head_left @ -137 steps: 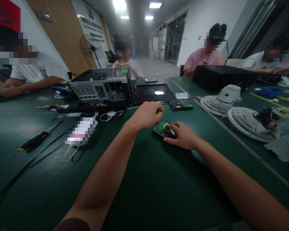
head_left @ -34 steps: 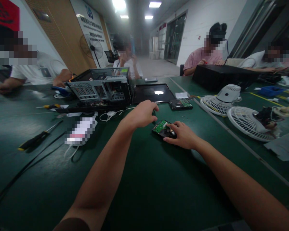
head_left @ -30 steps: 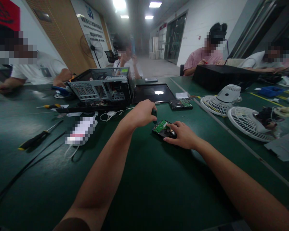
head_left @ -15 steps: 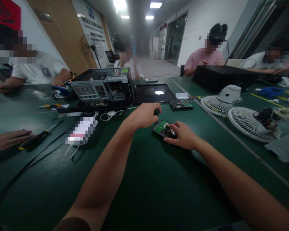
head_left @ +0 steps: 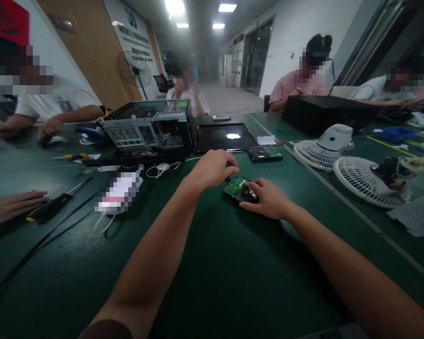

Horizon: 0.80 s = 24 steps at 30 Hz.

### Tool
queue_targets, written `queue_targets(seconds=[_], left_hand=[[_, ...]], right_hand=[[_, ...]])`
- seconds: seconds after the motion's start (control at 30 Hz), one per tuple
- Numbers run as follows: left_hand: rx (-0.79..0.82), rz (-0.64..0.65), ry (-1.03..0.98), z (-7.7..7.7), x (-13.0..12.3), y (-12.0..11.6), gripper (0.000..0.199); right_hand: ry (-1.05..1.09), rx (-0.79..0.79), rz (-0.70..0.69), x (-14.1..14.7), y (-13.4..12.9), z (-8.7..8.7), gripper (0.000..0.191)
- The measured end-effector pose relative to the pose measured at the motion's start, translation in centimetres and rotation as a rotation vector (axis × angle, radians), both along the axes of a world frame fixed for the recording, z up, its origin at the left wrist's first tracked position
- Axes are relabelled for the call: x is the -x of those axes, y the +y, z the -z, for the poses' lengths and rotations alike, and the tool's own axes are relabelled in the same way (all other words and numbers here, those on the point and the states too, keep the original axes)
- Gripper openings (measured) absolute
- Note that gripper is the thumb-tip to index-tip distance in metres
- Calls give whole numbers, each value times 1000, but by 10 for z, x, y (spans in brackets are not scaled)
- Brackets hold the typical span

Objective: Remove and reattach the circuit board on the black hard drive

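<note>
A hard drive [head_left: 235, 189] with its green circuit board facing up lies on the green table in front of me. My right hand [head_left: 266, 198] grips its near right side, thumb at the near edge and fingers over the board. Just above the drive's far left corner, my left hand [head_left: 217, 168] is closed around the dark handle of a screwdriver [head_left: 228, 165]. Most of that handle is hidden by the fingers, and the tip cannot be made out. A few tiny screws [head_left: 269, 172] are scattered beyond my right hand.
Behind the hands stand an opened computer case [head_left: 144, 132], a dark flat panel [head_left: 224, 136] and a second hard drive [head_left: 265, 153]. White fan parts [head_left: 362, 181] lie to the right. Leftward are a phone [head_left: 120, 190], a screwdriver [head_left: 53, 205] and another person's hand [head_left: 16, 207]. Several people sit around.
My left hand has shifted slightly and turned at the screwdriver. My right hand stays on the hard drive. At far left, a co-worker's hand has moved left, away from the computer case.
</note>
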State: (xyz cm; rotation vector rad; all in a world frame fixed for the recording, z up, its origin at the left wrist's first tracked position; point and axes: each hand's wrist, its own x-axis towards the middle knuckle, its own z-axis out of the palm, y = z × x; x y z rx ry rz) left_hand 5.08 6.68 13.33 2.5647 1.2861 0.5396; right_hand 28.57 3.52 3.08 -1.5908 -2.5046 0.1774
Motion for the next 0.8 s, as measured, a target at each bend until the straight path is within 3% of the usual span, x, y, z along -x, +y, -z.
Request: queue_targets(seconds=[0.17, 0.3, 0.57, 0.8], left_hand=[[-52, -61, 55, 1, 2, 0, 33], [-20, -75, 73, -2, 2, -2, 26], [0, 19, 71, -3, 6, 1, 29], [-26, 21, 66, -2, 5, 1, 28]], right_hand=[[1, 9, 1, 0, 0, 0, 82], [2, 15, 5, 1, -1, -2, 83], [-2, 26, 10, 0, -1, -4, 83], [4, 27, 7, 1, -2, -5, 82]])
